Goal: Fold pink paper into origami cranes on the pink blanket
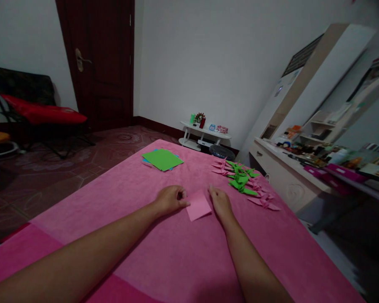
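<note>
A small pink square of paper (198,206) lies in front of me on the pink bedspread (170,256). My left hand (173,198) pinches its left edge between thumb and fingertips. Close by the paper's upper right side, my right hand (220,202) has its fingers drawn together; whether they grip the paper's edge I cannot make out. Beyond my right hand lies a cluster of folded paper cranes, some green (239,184), others pink (264,203). Farther off on the left, a stack of square sheets has a green sheet (163,159) on top, with blue edges showing beneath.
On the right, a dressing table (284,168) crowded with bottles and boxes stands beside the bed. A low white stand (205,131) holding small items is by the far wall. At left are a folding chair with a red cushion (44,112) and a dark door (97,59).
</note>
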Demonstrator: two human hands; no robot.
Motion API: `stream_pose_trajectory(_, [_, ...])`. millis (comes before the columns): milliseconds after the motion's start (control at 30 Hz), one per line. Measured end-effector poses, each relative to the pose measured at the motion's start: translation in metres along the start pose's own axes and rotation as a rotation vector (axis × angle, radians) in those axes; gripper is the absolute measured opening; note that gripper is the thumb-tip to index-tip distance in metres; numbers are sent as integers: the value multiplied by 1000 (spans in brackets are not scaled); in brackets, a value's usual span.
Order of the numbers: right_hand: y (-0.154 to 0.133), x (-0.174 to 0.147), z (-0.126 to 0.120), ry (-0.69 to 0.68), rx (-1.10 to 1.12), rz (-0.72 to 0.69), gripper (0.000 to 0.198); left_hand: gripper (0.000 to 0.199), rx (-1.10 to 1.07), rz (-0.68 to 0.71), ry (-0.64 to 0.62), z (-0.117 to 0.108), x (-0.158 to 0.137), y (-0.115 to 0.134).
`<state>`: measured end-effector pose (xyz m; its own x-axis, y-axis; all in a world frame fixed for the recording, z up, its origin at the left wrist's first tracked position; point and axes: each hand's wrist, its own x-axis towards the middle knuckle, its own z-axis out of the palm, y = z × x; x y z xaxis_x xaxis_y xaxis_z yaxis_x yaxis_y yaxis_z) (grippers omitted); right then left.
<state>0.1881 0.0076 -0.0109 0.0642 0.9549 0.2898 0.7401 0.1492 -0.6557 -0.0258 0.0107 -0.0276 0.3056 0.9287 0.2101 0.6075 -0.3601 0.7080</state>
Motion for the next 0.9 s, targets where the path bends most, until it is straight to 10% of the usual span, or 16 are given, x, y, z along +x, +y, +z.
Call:
stream_pose_trajectory(167, [0, -2, -1, -96, 577, 99, 67, 31, -477, -65, 142, 8, 12, -6])
stream_pose_trajectory(433, [-18, -12, 19, -164, 780, 85, 32, 35, -821, -88, 148, 0, 7, 13])
stream_pose_trajectory(900, [-29, -19, 25, -1, 863, 92, 31, 31, -744, -61, -52, 11, -1, 28])
